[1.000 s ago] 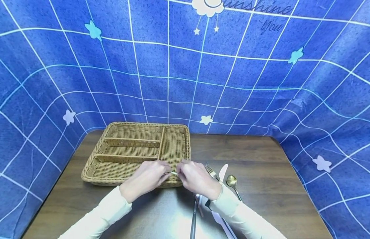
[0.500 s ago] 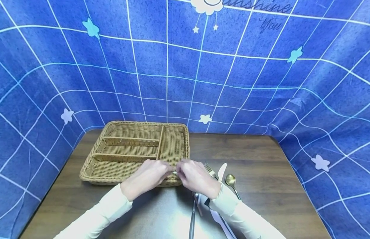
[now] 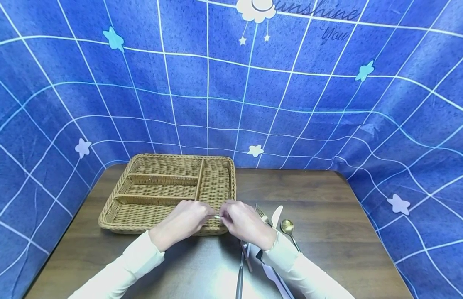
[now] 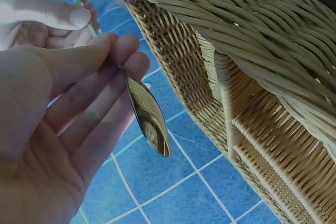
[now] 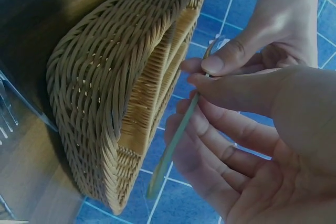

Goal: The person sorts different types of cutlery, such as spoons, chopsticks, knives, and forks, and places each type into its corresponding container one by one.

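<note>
Both hands hold one spoon (image 4: 148,118) over the near right corner of the wicker basket (image 3: 167,155). My left hand (image 3: 183,219) pinches it by thumb and fingers at the neck, just behind the gold-toned bowl, as the left wrist view shows. The right hand (image 3: 247,222) pinches the slim handle (image 5: 173,153), whose far end sticks out past its fingers in the right wrist view. From the head view only a short bright piece of the spoon shows between the two hands; the fingers hide most of it.
Right of the basket lie a fork (image 3: 263,214), a light-coloured knife (image 3: 277,216) and a gold spoon (image 3: 287,226), partly under the right forearm. More dark-handled cutlery (image 3: 240,278) lies near the front edge. Dividers split the basket into several compartments. Blue cloth (image 3: 224,83) hangs behind the table.
The left hand has moved slightly right toward the right hand, so less of the spoon shows between them. The right hand stays nearly still, and the head view shifts a little.
</note>
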`<action>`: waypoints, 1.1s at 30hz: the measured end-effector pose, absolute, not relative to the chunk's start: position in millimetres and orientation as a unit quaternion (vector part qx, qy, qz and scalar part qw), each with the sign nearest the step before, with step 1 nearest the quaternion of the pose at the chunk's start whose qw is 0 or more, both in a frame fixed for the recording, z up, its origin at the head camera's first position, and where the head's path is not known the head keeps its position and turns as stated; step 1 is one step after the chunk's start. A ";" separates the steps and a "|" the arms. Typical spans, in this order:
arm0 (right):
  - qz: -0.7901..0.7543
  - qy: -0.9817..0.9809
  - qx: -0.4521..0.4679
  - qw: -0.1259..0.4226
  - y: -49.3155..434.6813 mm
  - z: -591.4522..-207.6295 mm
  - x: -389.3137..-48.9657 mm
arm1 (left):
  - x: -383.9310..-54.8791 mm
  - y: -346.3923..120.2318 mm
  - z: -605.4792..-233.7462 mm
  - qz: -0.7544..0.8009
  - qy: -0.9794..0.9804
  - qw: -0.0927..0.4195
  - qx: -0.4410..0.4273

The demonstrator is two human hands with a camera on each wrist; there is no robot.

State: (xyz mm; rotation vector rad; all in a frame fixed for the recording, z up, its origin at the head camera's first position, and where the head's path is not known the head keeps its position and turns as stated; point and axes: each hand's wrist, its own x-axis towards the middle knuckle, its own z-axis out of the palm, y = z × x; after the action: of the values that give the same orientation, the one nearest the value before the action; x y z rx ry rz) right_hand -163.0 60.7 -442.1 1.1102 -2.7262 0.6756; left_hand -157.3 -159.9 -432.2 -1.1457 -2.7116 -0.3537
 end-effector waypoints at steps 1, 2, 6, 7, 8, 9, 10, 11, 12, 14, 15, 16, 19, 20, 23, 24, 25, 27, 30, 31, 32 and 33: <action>0.224 -0.901 0.366 0.060 60.8 -442.0 -162.7 | -157.4 -160.2 -432.4 -0.119 -0.910 0.090 -0.386; 0.225 -0.901 0.366 0.060 60.8 -441.7 -162.6 | -157.5 -160.4 -432.6 -0.117 -0.910 0.092 -0.386; 0.231 -0.901 0.363 0.057 61.3 -440.0 -163.9 | -158.4 -161.5 -432.6 -0.109 -0.909 0.107 -0.387; 0.232 -0.901 0.361 0.058 61.6 -439.7 -164.4 | -158.5 -162.0 -432.6 -0.109 -0.909 0.109 -0.386; 0.233 -0.902 0.359 0.060 62.1 -439.3 -164.7 | -158.5 -162.7 -432.5 -0.108 -0.910 0.111 -0.385; 0.233 -0.903 0.356 0.062 62.7 -439.3 -165.0 | -158.4 -163.6 -432.5 -0.109 -0.911 0.111 -0.383; 0.232 -0.904 0.353 0.064 63.4 -439.2 -165.0 | -158.2 -164.8 -432.7 -0.111 -0.911 0.110 -0.381; 0.231 -0.905 0.351 0.066 64.1 -439.2 -164.8 | -158.1 -166.2 -433.0 -0.112 -0.912 0.110 -0.378; 0.230 -0.906 0.348 0.069 64.8 -439.5 -164.6 | -158.0 -168.1 -433.4 -0.114 -0.913 0.107 -0.376; 0.236 -0.907 0.341 0.069 66.2 -440.1 -164.0 | -157.9 -172.3 -434.2 -0.118 -0.918 0.102 -0.365; 0.240 -0.908 0.337 0.073 66.9 -440.5 -163.9 | -157.9 -174.7 -434.4 -0.118 -0.920 0.100 -0.361; 0.245 -0.908 0.331 0.076 67.6 -440.7 -163.7 | -158.1 -177.2 -434.7 -0.118 -0.921 0.101 -0.357; 0.261 -0.910 0.309 0.089 70.9 -442.7 -165.1 | -158.4 -184.9 -434.3 -0.119 -0.925 0.101 -0.346; 0.263 -0.912 0.301 0.093 72.4 -443.7 -165.9 | -158.5 -187.3 -433.4 -0.118 -0.926 0.101 -0.344; 0.267 -0.917 0.278 0.105 77.2 -448.8 -169.6 | -159.3 -195.4 -431.3 -0.118 -0.931 0.100 -0.329; 0.268 -0.918 0.271 0.108 78.8 -450.9 -171.1 | -159.7 -198.2 -430.3 -0.116 -0.934 0.097 -0.323; 0.269 -0.920 0.263 0.107 80.2 -452.7 -172.1 | -160.5 -201.2 -429.2 -0.115 -0.936 0.098 -0.318; 0.269 -0.924 0.250 0.106 82.4 -457.1 -174.2 | -162.2 -207.9 -427.1 -0.113 -0.941 0.093 -0.305; 0.265 -0.932 0.234 0.083 83.7 -463.7 -175.5 | -166.0 -219.0 -423.3 -0.107 -0.945 0.097 -0.295; 0.263 -0.934 0.232 0.073 83.4 -465.7 -175.4 | -167.8 -223.0 -422.2 -0.108 -0.944 0.098 -0.295; 0.259 -0.935 0.232 0.064 82.9 -467.8 -175.3 | -169.5 -227.0 -420.9 -0.110 -0.945 0.099 -0.292; 0.257 -0.936 0.233 0.054 82.1 -469.8 -175.1 | -171.6 -231.2 -419.8 -0.113 -0.944 0.103 -0.292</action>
State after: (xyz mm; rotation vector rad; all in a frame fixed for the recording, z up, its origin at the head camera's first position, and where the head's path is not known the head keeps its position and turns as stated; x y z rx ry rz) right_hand -175.1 82.1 -469.8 0.7071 -2.8453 0.7812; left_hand -171.6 -231.2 -419.8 -0.8604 -2.7862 -0.3338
